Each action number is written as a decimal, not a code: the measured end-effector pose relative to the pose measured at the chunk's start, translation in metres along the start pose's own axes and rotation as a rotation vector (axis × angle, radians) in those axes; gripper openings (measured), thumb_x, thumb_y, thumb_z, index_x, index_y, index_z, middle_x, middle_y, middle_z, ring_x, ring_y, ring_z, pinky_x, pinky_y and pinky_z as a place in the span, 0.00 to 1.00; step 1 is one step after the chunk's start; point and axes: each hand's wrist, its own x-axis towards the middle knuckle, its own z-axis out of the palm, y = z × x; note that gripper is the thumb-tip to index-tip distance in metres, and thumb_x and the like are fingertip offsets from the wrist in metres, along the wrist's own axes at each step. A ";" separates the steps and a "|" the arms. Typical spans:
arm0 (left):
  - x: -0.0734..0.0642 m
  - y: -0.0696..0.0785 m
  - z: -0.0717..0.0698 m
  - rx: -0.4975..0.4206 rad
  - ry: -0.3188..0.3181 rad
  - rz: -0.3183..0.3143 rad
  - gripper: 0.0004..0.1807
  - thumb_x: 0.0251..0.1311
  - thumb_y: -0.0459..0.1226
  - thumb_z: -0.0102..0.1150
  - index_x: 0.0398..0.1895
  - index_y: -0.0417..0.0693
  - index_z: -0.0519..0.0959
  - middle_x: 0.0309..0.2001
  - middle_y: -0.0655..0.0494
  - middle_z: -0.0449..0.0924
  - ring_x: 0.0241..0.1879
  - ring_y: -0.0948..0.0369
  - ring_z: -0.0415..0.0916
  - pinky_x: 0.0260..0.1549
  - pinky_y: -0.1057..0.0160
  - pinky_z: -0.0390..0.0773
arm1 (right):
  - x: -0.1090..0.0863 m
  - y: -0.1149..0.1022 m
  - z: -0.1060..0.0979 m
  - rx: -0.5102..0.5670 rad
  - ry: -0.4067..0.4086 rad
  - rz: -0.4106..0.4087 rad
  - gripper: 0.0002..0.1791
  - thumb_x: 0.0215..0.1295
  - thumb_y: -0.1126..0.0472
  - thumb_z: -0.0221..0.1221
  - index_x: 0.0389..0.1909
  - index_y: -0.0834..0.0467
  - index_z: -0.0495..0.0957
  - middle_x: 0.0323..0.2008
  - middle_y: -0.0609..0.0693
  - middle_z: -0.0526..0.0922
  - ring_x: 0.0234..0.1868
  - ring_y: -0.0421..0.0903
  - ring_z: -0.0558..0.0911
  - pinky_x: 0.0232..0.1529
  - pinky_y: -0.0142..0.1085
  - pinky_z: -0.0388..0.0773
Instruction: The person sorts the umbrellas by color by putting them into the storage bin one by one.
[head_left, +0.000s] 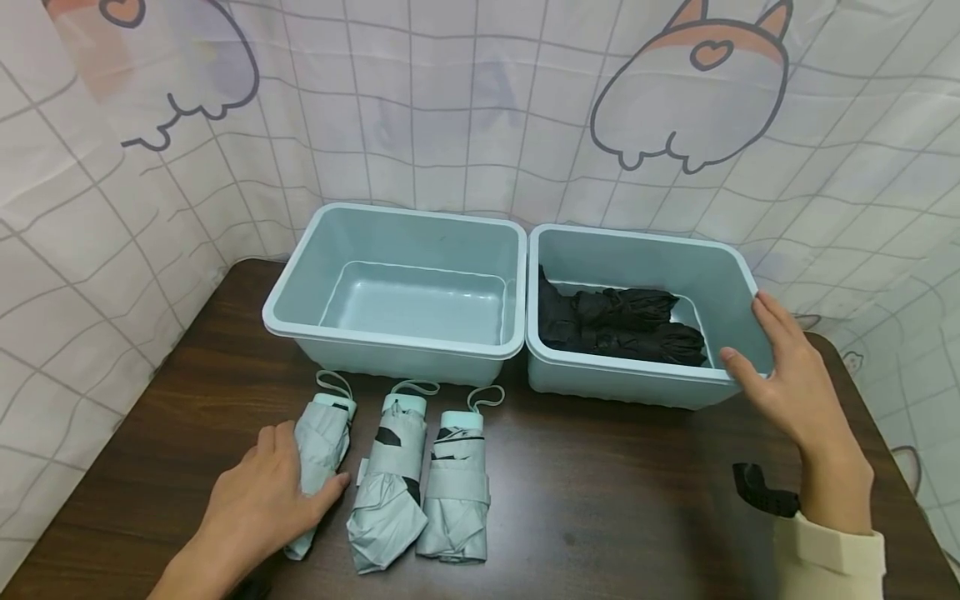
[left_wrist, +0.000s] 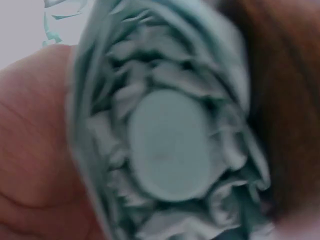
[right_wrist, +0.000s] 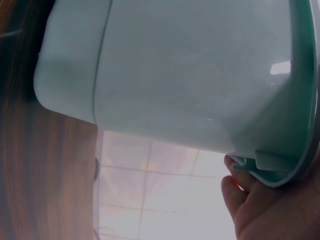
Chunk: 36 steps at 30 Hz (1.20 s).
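Observation:
Three folded pale green umbrellas lie on the dark wooden table in front of two bins. My left hand [head_left: 258, 492] grips the leftmost umbrella [head_left: 324, 437], with the thumb on its right side; the left wrist view shows the round end cap [left_wrist: 170, 145] close up amid the folds. To the right lie the middle umbrella [head_left: 386, 483] and the right umbrella [head_left: 457, 492], their strap loops toward the bins. My right hand [head_left: 791, 375] holds the right bin [head_left: 637, 379] at its near right corner, with fingertips [right_wrist: 232, 187] outside below the rim.
Several folded black umbrellas [head_left: 622, 321] lie inside the right bin. Beside it stands the left bin [head_left: 397, 346], its bare floor visible. A white grid-patterned curtain [head_left: 465, 108] hangs behind and around the table [head_left: 600, 500].

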 end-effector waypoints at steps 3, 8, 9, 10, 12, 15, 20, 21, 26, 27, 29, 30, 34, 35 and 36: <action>-0.002 0.000 0.000 0.027 0.026 0.021 0.54 0.55 0.62 0.73 0.62 0.21 0.67 0.44 0.32 0.76 0.37 0.43 0.81 0.26 0.42 0.82 | 0.000 0.000 0.000 -0.001 -0.002 0.009 0.44 0.75 0.51 0.55 0.84 0.63 0.51 0.84 0.67 0.53 0.77 0.79 0.60 0.68 0.82 0.58; -0.001 -0.001 -0.003 0.036 0.042 0.017 0.47 0.53 0.60 0.74 0.52 0.24 0.70 0.38 0.37 0.75 0.30 0.48 0.79 0.22 0.45 0.79 | -0.001 -0.001 0.000 0.000 -0.004 0.022 0.44 0.75 0.50 0.55 0.85 0.62 0.51 0.84 0.66 0.52 0.78 0.78 0.59 0.69 0.82 0.57; -0.001 -0.001 -0.003 0.034 0.046 0.015 0.45 0.53 0.59 0.74 0.50 0.24 0.71 0.36 0.38 0.75 0.29 0.48 0.78 0.21 0.46 0.78 | -0.001 -0.001 0.000 0.000 -0.005 0.024 0.44 0.75 0.49 0.55 0.85 0.62 0.51 0.84 0.66 0.52 0.78 0.78 0.59 0.69 0.82 0.57; 0.000 -0.002 -0.004 0.030 0.049 0.013 0.45 0.52 0.59 0.74 0.49 0.25 0.71 0.36 0.39 0.76 0.28 0.49 0.78 0.20 0.46 0.77 | -0.001 -0.001 0.000 0.000 -0.006 0.025 0.44 0.75 0.49 0.55 0.85 0.62 0.51 0.85 0.66 0.52 0.78 0.78 0.59 0.69 0.82 0.57; 0.001 -0.003 -0.004 0.024 0.053 0.010 0.44 0.51 0.60 0.75 0.48 0.26 0.72 0.35 0.41 0.76 0.26 0.50 0.78 0.20 0.47 0.76 | -0.001 0.000 0.000 -0.001 -0.008 0.028 0.45 0.75 0.49 0.54 0.85 0.62 0.50 0.85 0.66 0.52 0.79 0.78 0.59 0.69 0.82 0.56; 0.003 -0.005 -0.005 0.015 0.061 0.004 0.45 0.49 0.60 0.75 0.49 0.27 0.72 0.34 0.42 0.77 0.25 0.50 0.78 0.20 0.47 0.75 | -0.001 0.001 0.000 0.002 -0.008 0.028 0.45 0.75 0.49 0.54 0.85 0.61 0.50 0.85 0.66 0.51 0.79 0.78 0.58 0.69 0.82 0.56; 0.005 -0.007 -0.008 -0.008 0.016 -0.018 0.48 0.51 0.60 0.73 0.55 0.26 0.71 0.39 0.41 0.80 0.27 0.49 0.80 0.23 0.46 0.77 | 0.000 0.002 0.000 0.017 -0.005 0.014 0.44 0.75 0.50 0.55 0.85 0.62 0.51 0.85 0.66 0.52 0.79 0.78 0.58 0.71 0.81 0.54; 0.006 -0.007 -0.008 -0.013 0.003 -0.022 0.48 0.51 0.61 0.73 0.56 0.26 0.71 0.40 0.40 0.80 0.28 0.48 0.81 0.24 0.45 0.77 | 0.001 0.002 0.000 0.021 -0.006 0.011 0.44 0.75 0.50 0.55 0.85 0.62 0.51 0.85 0.66 0.52 0.79 0.78 0.58 0.71 0.80 0.54; 0.008 -0.008 -0.011 -0.050 -0.046 -0.028 0.51 0.53 0.62 0.72 0.62 0.27 0.69 0.48 0.38 0.82 0.33 0.47 0.83 0.29 0.43 0.80 | 0.001 0.002 0.001 0.027 0.003 0.002 0.44 0.75 0.51 0.55 0.84 0.63 0.52 0.84 0.66 0.52 0.79 0.78 0.58 0.72 0.80 0.54; 0.008 -0.008 -0.011 -0.057 -0.056 -0.030 0.52 0.54 0.63 0.72 0.63 0.27 0.69 0.49 0.37 0.81 0.34 0.47 0.83 0.29 0.44 0.80 | 0.001 0.002 0.001 0.024 0.004 0.003 0.44 0.75 0.51 0.55 0.84 0.64 0.52 0.84 0.66 0.52 0.79 0.78 0.58 0.72 0.80 0.54; 0.008 -0.008 -0.012 -0.073 -0.080 -0.034 0.53 0.54 0.63 0.72 0.65 0.26 0.68 0.51 0.37 0.80 0.34 0.48 0.82 0.30 0.44 0.81 | 0.000 0.003 0.001 0.021 0.006 0.004 0.44 0.75 0.51 0.55 0.84 0.64 0.51 0.84 0.66 0.52 0.79 0.78 0.58 0.72 0.80 0.54; 0.008 -0.008 -0.013 -0.078 -0.090 -0.035 0.54 0.54 0.64 0.72 0.65 0.26 0.68 0.52 0.36 0.80 0.35 0.48 0.82 0.31 0.44 0.81 | -0.001 0.003 0.001 0.021 0.006 0.005 0.44 0.75 0.51 0.55 0.84 0.64 0.51 0.84 0.66 0.52 0.79 0.78 0.58 0.72 0.80 0.54; 0.007 -0.008 -0.016 -0.095 -0.102 -0.037 0.56 0.55 0.66 0.70 0.68 0.26 0.67 0.59 0.32 0.78 0.42 0.43 0.84 0.36 0.41 0.82 | -0.002 0.003 0.001 0.017 0.004 0.009 0.44 0.75 0.50 0.55 0.84 0.63 0.51 0.85 0.66 0.52 0.79 0.78 0.58 0.71 0.81 0.54; 0.007 -0.008 -0.017 -0.099 -0.098 -0.034 0.57 0.56 0.66 0.70 0.69 0.26 0.67 0.60 0.31 0.77 0.44 0.41 0.84 0.37 0.40 0.82 | -0.001 0.003 0.001 0.018 0.006 0.007 0.44 0.75 0.50 0.55 0.85 0.63 0.51 0.85 0.66 0.52 0.79 0.78 0.58 0.71 0.81 0.55; 0.008 -0.008 -0.017 -0.102 -0.091 -0.030 0.57 0.56 0.67 0.70 0.70 0.27 0.67 0.62 0.31 0.77 0.46 0.40 0.84 0.38 0.39 0.82 | 0.000 0.002 0.001 0.017 0.008 0.006 0.44 0.75 0.50 0.55 0.85 0.63 0.51 0.85 0.66 0.52 0.79 0.78 0.59 0.70 0.81 0.55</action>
